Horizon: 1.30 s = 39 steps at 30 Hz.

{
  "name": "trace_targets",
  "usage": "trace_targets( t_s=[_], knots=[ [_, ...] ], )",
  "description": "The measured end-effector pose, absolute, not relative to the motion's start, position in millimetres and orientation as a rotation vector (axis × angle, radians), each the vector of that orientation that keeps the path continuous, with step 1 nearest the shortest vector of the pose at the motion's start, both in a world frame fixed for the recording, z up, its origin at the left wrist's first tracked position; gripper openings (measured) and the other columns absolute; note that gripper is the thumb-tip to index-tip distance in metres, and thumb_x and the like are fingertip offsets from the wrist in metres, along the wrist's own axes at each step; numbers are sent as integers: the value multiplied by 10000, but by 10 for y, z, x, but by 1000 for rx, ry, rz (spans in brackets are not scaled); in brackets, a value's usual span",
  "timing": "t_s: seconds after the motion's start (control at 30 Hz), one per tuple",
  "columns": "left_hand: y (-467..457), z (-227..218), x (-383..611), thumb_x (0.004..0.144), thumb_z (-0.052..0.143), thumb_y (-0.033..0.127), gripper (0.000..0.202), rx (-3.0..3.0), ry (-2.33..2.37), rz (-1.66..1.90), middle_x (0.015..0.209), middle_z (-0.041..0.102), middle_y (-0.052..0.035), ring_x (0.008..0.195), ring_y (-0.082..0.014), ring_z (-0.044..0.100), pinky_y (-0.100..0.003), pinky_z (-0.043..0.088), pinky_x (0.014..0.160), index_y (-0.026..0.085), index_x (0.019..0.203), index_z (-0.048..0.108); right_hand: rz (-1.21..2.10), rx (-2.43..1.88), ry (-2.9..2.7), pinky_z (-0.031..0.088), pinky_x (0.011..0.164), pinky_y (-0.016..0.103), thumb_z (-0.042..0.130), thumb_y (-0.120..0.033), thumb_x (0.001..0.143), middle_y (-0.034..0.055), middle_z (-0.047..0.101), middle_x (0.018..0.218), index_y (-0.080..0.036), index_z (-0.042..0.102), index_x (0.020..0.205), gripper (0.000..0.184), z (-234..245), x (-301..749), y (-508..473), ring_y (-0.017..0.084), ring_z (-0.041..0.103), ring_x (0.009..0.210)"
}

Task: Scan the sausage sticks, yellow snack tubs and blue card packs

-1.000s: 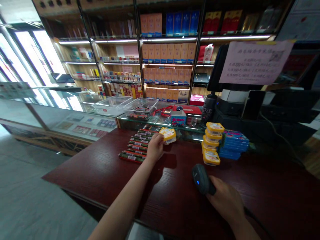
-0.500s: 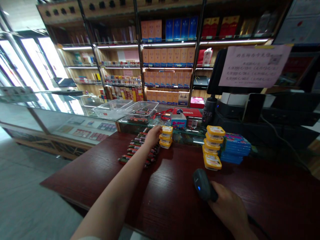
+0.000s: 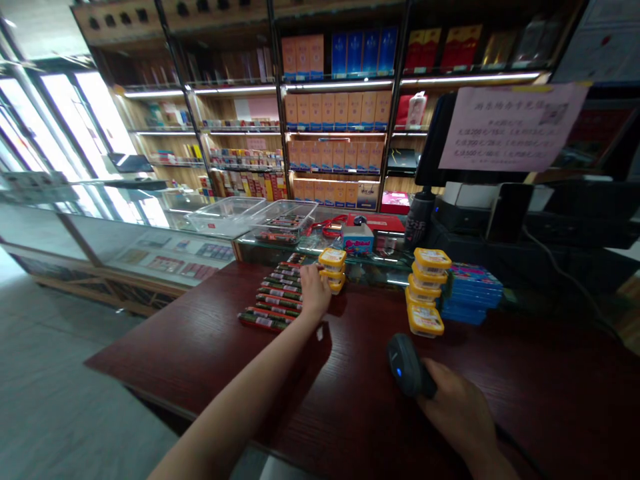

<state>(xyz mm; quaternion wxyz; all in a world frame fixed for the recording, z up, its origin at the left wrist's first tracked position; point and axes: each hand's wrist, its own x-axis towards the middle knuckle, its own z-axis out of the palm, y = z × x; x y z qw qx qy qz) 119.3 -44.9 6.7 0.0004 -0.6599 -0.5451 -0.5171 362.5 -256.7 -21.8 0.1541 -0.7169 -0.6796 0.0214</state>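
Observation:
My left hand (image 3: 315, 293) reaches across the dark red wooden counter (image 3: 360, 400) and rests against a small stack of yellow-lidded tubs (image 3: 333, 267); its fingers curl beside the stack. Whether it still grips a tub is hidden by the back of the hand. Left of that hand lies a row of red-and-green wrapped sticks (image 3: 273, 297). My right hand (image 3: 457, 413), near the counter's front, is closed round the handle of a black barcode scanner (image 3: 404, 363) with a blue light, pointing left and up.
A taller stack of yellow-lidded tubs (image 3: 426, 290) stands beside a pile of blue packs (image 3: 473, 292). Behind are clear plastic trays (image 3: 280, 220) on a glass case, a black bottle (image 3: 416, 217), a till screen with a paper notice (image 3: 510, 127), and shelves of boxed goods (image 3: 335, 113).
A second ago my left hand held one yellow-lidded tub above the counter. It set the tub on the small stack and has drawn back slightly. The scanner hand barely moved.

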Motion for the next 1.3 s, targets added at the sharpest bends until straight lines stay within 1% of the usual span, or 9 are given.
trace_targets(
  t_s=[0.13, 0.23, 0.33, 0.47, 0.6, 0.7, 0.93, 1.2, 1.3],
  knots=[
    [-629, -185, 1366, 743, 526, 60, 236, -2299, -1992, -1429, 1004, 495, -98, 1012, -221, 525, -385, 432, 963, 139, 963, 557, 82, -2045, -1953, 412, 715, 306, 479, -235, 826, 40, 703, 1008, -231, 625, 1045, 263, -195, 3622, -2574, 204, 657, 860],
    [-636, -283, 1422, 745, 528, 59, 217, -2415, -2132, -1325, 1000, 517, -113, 1038, -224, 528, -356, 412, 997, 110, 951, 575, 130, -2068, -1935, 410, 713, 309, 478, -232, 822, 34, 702, 1003, -237, 624, 1043, 264, -151, 3607, -2583, 207, 656, 864],
    [-603, -329, 1470, 741, 507, 35, 199, -2434, -2098, -1423, 1031, 527, -116, 1062, -207, 525, -327, 394, 1024, 117, 904, 587, 143, -2087, -1923, 404, 711, 294, 486, -231, 822, 30, 701, 995, -242, 624, 1028, 248, -119, 3596, -2587, 196, 654, 859],
    [-585, -361, 1543, 726, 524, 35, 169, -2450, -2006, -1499, 1014, 546, -111, 1043, -213, 540, -368, 426, 992, 130, 848, 593, 168, -2096, -1927, 392, 693, 282, 489, -234, 826, 40, 700, 990, -239, 623, 1036, 250, -118, 3599, -2578, 189, 650, 863],
    [-624, -362, 1576, 740, 551, 72, 221, -2439, -2013, -1424, 1052, 554, -146, 1058, -242, 549, -393, 452, 945, 119, 948, 608, 156, -2126, -1930, 386, 696, 286, 501, -212, 814, 39, 696, 1001, -242, 616, 1035, 252, -121, 3604, -2564, 192, 646, 874],
    [-680, -335, 1595, 744, 570, 96, 288, -2447, -1973, -1373, 1050, 570, -130, 1045, -241, 561, -400, 447, 948, 137, 1025, 614, 129, -2149, -1927, 376, 668, 282, 513, -221, 818, 27, 697, 941, -245, 619, 978, 194, -110, 3606, -2556, 191, 649, 839],
    [-775, -59, 1939, 784, 543, 107, 270, -2729, -1427, -1410, 996, 584, -75, 977, -200, 572, -367, 477, 912, 171, 1035, 620, 10, -2169, -1842, 373, 671, 282, 548, -218, 783, 23, 683, 875, -238, 609, 954, 183, -147, 3611, -2546, 195, 650, 800],
    [-641, 560, 2747, 818, 548, 145, 408, -2814, -1106, -1279, 1169, 533, -80, 991, -196, 586, -331, 488, 884, 222, 1218, 525, 29, -2159, -1789, 372, 670, 289, 532, -212, 767, 14, 675, 830, -245, 617, 924, 182, -189, 3637, -2521, 194, 645, 786],
    [-522, 718, 2949, 827, 551, 164, 385, -2758, -1073, -1160, 1254, 516, -88, 1033, -222, 584, -340, 481, 891, 228, 1207, 544, 45, -2164, -1784, 378, 691, 294, 534, -190, 748, 14, 675, 849, -247, 619, 948, 225, -165, 3629, -2522, 199, 643, 801]
  ],
)
